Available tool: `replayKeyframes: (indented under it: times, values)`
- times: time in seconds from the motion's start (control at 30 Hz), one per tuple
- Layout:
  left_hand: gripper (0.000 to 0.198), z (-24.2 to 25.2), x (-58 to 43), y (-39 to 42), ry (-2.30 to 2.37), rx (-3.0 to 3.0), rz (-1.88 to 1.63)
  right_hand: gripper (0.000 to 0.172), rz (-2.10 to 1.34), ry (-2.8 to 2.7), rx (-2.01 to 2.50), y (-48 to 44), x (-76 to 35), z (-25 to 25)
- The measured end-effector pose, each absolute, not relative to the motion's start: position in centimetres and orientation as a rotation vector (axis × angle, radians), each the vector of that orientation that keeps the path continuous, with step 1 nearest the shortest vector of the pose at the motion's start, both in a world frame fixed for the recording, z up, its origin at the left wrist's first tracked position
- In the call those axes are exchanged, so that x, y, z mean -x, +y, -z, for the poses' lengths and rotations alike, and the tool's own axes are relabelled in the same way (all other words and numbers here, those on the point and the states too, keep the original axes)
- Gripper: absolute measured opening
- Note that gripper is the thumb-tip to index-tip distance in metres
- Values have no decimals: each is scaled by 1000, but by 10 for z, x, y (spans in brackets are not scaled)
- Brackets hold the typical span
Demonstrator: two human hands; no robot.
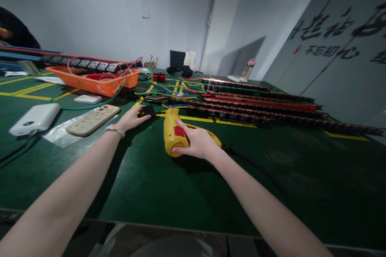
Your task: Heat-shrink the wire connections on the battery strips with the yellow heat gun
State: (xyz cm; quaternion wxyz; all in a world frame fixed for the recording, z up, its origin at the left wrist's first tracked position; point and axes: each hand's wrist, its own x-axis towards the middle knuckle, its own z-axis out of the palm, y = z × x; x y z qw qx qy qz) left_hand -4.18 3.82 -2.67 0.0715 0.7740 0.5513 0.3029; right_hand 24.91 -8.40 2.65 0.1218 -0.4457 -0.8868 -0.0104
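A yellow heat gun [173,130] lies in the grip of my right hand [197,140], its nozzle aimed away from me toward the cables. My fingers wrap its body, and a black cord [256,162] trails from its handle to the right. My left hand [132,118], with a beaded bracelet on the wrist, is closed on a small black block [147,111] with a lead on its right side. Just beyond both hands run loose coloured wires [181,90]. They reach long dark strips [241,104] with copper-coloured edges on the right.
On the green table [144,192] stand an orange basket [99,84], a beige remote control [93,119] on clear plastic, and a white power bank [36,119] with a cable. A red-and-black block [159,77] sits farther back. A person in dark clothing [18,30] leans in at far left.
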Motion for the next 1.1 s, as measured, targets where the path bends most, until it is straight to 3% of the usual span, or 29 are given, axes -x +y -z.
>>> replayKeyframes:
  times: [0.47, 1.1]
  values:
    - [67, 33, 41, 43, 1563, -2222, -909, 97, -82, -2674, 1087, -86, -246, -27]
    - [63, 31, 36, 38, 1609, -2231, -887, 91, 56, -2616, 1333, -70, -255, -26]
